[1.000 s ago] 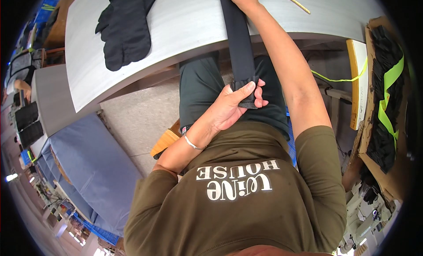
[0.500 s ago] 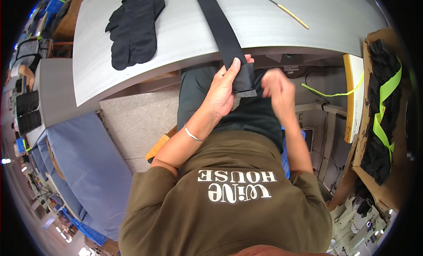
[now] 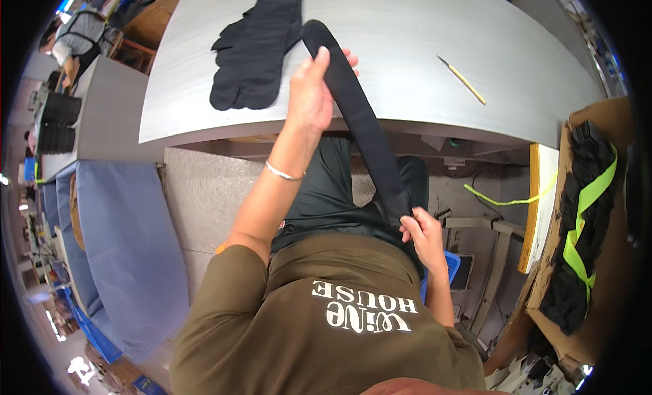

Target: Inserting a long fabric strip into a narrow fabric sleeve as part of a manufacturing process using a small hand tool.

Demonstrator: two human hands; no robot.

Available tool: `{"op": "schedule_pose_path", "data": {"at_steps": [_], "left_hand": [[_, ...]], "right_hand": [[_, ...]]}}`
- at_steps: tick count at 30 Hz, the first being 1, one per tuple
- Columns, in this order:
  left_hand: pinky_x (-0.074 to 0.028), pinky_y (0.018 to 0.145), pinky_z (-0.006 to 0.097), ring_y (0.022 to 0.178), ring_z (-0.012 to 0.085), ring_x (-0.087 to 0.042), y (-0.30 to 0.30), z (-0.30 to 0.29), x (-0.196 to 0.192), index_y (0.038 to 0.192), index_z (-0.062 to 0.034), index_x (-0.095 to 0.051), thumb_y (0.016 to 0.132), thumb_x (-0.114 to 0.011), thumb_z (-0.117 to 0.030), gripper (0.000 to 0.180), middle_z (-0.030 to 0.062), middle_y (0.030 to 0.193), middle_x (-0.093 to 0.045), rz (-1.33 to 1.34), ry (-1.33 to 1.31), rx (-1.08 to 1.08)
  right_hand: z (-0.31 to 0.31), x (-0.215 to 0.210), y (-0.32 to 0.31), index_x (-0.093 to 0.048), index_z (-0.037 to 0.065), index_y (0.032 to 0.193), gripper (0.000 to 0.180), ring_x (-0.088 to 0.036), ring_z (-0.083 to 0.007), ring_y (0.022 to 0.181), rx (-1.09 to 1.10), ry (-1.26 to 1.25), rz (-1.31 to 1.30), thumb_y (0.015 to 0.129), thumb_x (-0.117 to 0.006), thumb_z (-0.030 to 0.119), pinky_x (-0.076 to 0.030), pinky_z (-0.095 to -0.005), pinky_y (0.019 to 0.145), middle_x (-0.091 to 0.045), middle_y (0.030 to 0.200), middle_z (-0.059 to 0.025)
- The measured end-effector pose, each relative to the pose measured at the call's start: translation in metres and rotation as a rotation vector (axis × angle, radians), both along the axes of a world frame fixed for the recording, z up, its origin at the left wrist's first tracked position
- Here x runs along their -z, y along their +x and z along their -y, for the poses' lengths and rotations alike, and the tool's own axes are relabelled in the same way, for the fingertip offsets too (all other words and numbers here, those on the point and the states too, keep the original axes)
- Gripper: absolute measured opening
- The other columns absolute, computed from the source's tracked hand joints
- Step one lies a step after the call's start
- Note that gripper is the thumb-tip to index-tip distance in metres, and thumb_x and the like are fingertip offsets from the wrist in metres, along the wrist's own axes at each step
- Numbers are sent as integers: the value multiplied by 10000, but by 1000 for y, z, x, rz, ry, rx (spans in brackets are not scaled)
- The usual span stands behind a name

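A long black fabric strip (image 3: 363, 116) with a rounded far end slants from above the table down toward my lap. My left hand (image 3: 312, 96) is closed around its upper part, thumb on top and fingertips showing past the far edge. At the strip's near end, my right hand (image 3: 422, 235) pinches the corner between thumb and fingers. The strip is drawn out straight between both hands. Left of it on the table lies an overlapping pile of black fabric pieces (image 3: 251, 62) with rounded ends.
A pointed tool with a yellow handle (image 3: 465, 82) lies on the grey table (image 3: 401, 48). To the right stands a cardboard box (image 3: 550, 307) of black fabric with a neon-yellow ribbon (image 3: 577, 232). A blue-grey cloth cover (image 3: 129, 245) hangs at left. Another person (image 3: 78, 42) is at far left.
My left hand has moved up the strip, over the table. My right hand, blurred and apart from it before, now grips its near end, lower down. The strip's far end has come nearer.
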State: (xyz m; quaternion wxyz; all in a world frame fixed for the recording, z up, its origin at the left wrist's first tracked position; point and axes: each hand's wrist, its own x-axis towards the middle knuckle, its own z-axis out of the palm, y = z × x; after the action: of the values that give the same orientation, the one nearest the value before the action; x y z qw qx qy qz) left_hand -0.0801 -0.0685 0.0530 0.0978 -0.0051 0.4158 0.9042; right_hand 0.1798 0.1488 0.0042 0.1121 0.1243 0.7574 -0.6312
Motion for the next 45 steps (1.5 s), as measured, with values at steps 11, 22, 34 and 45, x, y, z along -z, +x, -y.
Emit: {"op": "schedule_pose_path", "data": {"at_steps": [11, 22, 34, 45], "left_hand": [[-565, 898, 395, 974, 279, -687, -41, 35, -1, 1075, 69, -621, 966, -633, -232, 320, 186, 1038, -692, 51, 87, -51], [-576, 865, 395, 924, 295, -691, -60, 35, 9, 1051, 88, -617, 962, -636, -207, 308, 198, 1007, -691, 101, 115, -183], [-547, 950, 435, 1042, 300, -658, 26, -9, -65, 1130, 49, -513, 1016, -541, -197, 272, 201, 1112, -641, -317, 31, 63], [-512, 783, 233, 868, 91, -627, 65, -22, -60, 971, -30, -665, 898, -724, -99, 116, 32, 934, -684, -155, 38, 331]], "right_hand": [[1, -30, 24, -545, -5, 766, 217, -533, -82, 559, -86, 107, -40, 905, -682, 88, -427, -249, 517, -590, 657, -44], [14, -14, 20, -518, -32, 758, 238, -470, -223, 524, -58, 306, -289, 871, -706, 61, -417, -304, 529, -474, 643, -105], [10, -71, -77, -590, 8, 1250, 405, -640, -245, 1065, 55, 437, -634, 864, -704, 57, -497, -341, 932, -608, 1216, -145], [30, -133, -155, -674, 4, 928, 124, -577, -72, 752, -24, -305, -565, 885, -726, 108, -474, -230, 704, -652, 817, 4]]}}
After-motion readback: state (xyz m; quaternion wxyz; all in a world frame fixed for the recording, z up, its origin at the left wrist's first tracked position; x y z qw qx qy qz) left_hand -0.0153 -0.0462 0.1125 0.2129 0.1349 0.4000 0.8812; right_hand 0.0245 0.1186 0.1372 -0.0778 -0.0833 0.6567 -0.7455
